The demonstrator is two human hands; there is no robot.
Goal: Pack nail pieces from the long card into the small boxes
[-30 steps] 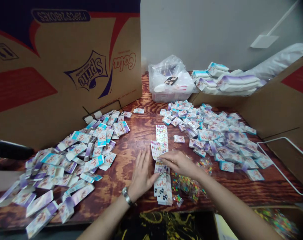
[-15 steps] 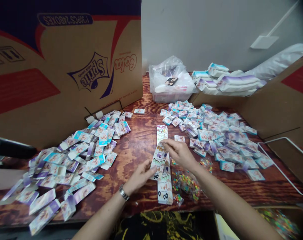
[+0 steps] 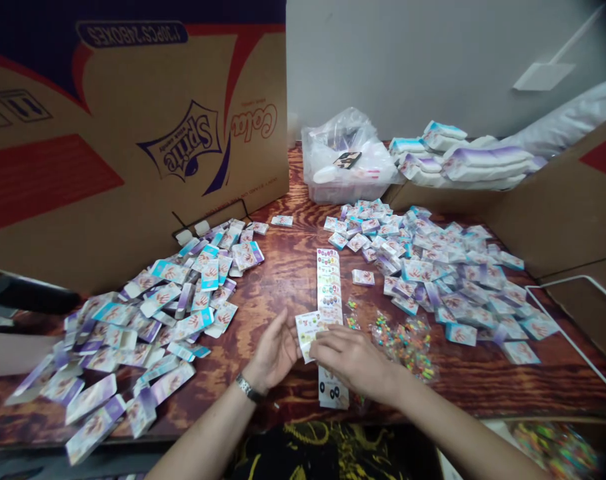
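R hand [image 3: 355,360] grasps the small printed sheet [image 3: 307,325] btwn its fingers, which cover the right part of it. The sheet is over the left edge of the long printed strip [image 3: 329,283], & this strip lies on the wood table [image 3: 283,273] in front of the person. L hand [image 3: 273,353], w/ a metal watch [image 3: 247,387] on the wrist, is released: palm turned to the sheet, fingers loosely curved just beside it; if they touch it, I cannot tell. Small bags w/ coloured bits [image 3: 407,343] lie near R hand. Pile of cartons [image 3: 153,313] is on the left, pile of small boxes [image 3: 447,270] on the right
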